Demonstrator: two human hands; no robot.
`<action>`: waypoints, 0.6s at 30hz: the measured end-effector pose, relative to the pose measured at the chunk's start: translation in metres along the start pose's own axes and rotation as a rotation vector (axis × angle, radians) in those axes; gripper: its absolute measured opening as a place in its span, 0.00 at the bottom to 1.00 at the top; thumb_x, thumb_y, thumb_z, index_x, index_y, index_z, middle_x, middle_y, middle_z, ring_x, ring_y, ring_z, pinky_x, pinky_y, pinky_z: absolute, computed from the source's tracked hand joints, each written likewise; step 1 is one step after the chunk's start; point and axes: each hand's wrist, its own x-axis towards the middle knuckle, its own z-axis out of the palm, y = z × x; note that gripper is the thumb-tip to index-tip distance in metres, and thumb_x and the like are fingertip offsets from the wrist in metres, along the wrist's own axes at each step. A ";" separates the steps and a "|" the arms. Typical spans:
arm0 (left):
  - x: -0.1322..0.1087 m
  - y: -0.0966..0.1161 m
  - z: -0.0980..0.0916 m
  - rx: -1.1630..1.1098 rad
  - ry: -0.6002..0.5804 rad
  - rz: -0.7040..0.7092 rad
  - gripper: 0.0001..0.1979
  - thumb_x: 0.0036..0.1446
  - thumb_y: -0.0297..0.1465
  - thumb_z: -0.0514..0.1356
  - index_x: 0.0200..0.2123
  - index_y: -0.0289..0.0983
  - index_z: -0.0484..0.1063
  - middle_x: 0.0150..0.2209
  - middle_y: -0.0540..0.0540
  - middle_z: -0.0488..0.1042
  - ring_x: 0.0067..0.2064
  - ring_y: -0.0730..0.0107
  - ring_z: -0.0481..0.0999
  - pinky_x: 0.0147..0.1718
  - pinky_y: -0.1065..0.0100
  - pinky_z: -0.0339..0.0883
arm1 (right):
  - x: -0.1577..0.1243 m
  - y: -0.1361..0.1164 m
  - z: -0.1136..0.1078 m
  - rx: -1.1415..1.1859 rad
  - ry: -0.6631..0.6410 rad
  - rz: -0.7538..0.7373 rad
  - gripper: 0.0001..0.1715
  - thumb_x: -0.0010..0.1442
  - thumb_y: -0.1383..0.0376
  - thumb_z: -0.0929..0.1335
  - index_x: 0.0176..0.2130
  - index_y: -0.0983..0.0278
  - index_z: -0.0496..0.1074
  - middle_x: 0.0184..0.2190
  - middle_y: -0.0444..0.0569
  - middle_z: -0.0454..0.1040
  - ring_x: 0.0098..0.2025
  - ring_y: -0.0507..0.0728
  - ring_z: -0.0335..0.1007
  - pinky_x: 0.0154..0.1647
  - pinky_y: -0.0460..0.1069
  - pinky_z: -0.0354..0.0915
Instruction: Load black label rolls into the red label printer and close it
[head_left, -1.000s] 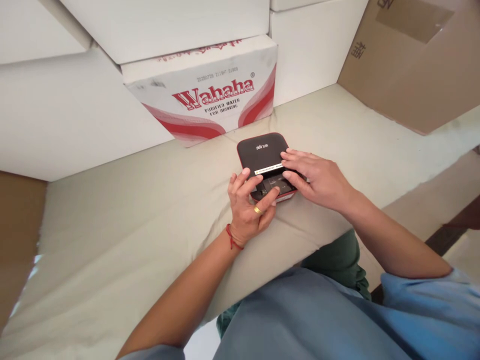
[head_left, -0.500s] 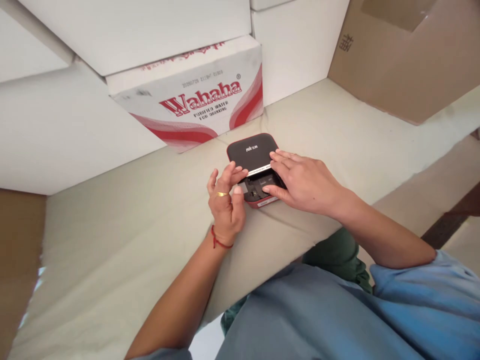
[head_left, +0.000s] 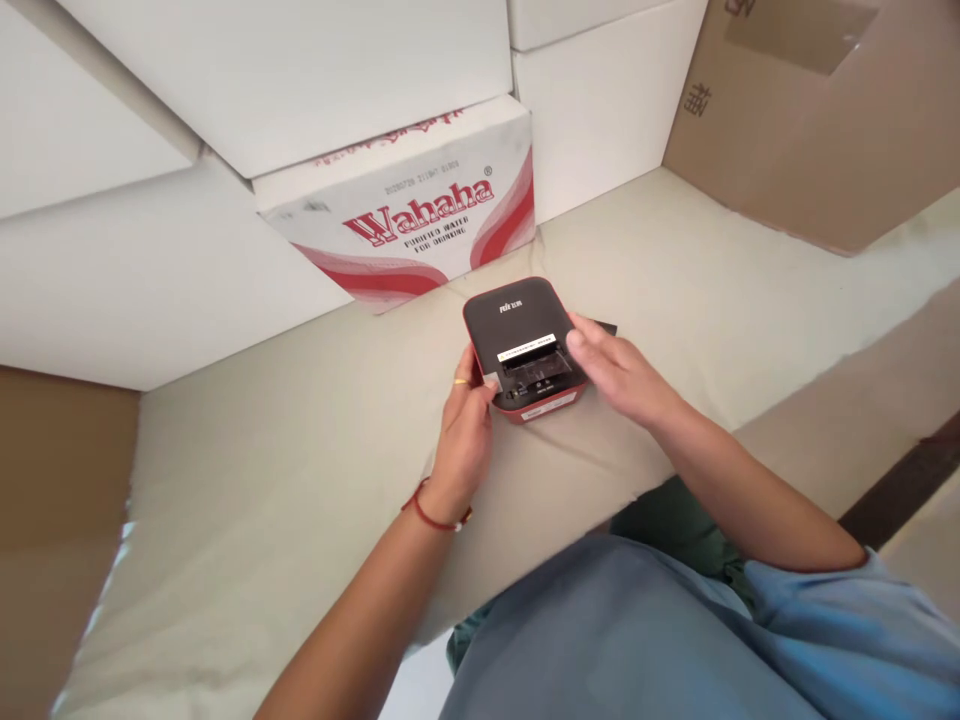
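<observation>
A rounded-square device [head_left: 517,318] — matte black top, glossy red rim — lies on creased beige cloth [head_left: 300,450] before a printed carton [head_left: 420,215]. The left hand [head_left: 463,425] pinches its near-left corner; the right hand [head_left: 619,375] rests its thumb on the right edge, fingers over a thin black plate [head_left: 604,327] — grip unclear.

The device [head_left: 525,340] lies on the tabletop [head_left: 300,450] at frame centre, with the left hand [head_left: 465,440] at its left edge and the right hand [head_left: 619,375] at its right. Behind it stands a carton [head_left: 405,215]. Stacked boxes [head_left: 150,270] fill the upper left, and a big box [head_left: 817,130] fills the upper right.
</observation>
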 end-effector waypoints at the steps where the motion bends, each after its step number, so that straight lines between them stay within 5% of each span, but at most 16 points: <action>1: -0.005 0.006 0.002 -0.084 0.004 -0.083 0.29 0.73 0.36 0.52 0.75 0.51 0.62 0.77 0.47 0.66 0.77 0.58 0.68 0.72 0.54 0.69 | -0.001 -0.004 0.000 -0.020 -0.051 -0.029 0.36 0.76 0.41 0.61 0.71 0.56 0.70 0.65 0.52 0.80 0.66 0.65 0.77 0.67 0.61 0.73; 6: -0.035 0.018 -0.004 -0.124 0.125 -0.228 0.28 0.73 0.40 0.57 0.73 0.52 0.64 0.76 0.48 0.66 0.78 0.56 0.64 0.74 0.53 0.67 | 0.000 -0.010 0.003 -0.128 -0.168 -0.163 0.37 0.74 0.48 0.65 0.74 0.59 0.64 0.64 0.56 0.80 0.61 0.66 0.80 0.62 0.61 0.75; 10: -0.036 0.000 -0.018 -0.091 0.147 -0.152 0.31 0.68 0.41 0.65 0.71 0.55 0.65 0.77 0.49 0.64 0.78 0.55 0.65 0.73 0.52 0.67 | 0.006 -0.002 0.003 -0.165 -0.176 -0.217 0.37 0.72 0.52 0.68 0.74 0.58 0.63 0.65 0.56 0.79 0.62 0.66 0.80 0.63 0.63 0.76; 14: -0.025 -0.018 -0.023 -0.166 0.114 -0.126 0.41 0.65 0.44 0.66 0.76 0.63 0.53 0.82 0.52 0.53 0.82 0.58 0.56 0.75 0.54 0.65 | -0.001 -0.004 0.000 -0.298 0.006 -0.434 0.31 0.73 0.54 0.68 0.70 0.58 0.71 0.72 0.59 0.72 0.73 0.68 0.69 0.73 0.68 0.68; 18: -0.024 -0.025 -0.018 -0.203 0.083 -0.146 0.46 0.66 0.47 0.62 0.79 0.64 0.38 0.84 0.52 0.45 0.82 0.60 0.55 0.74 0.54 0.67 | -0.023 -0.003 -0.002 -0.287 -0.042 -0.723 0.20 0.72 0.61 0.70 0.61 0.53 0.80 0.58 0.53 0.85 0.63 0.65 0.80 0.65 0.65 0.78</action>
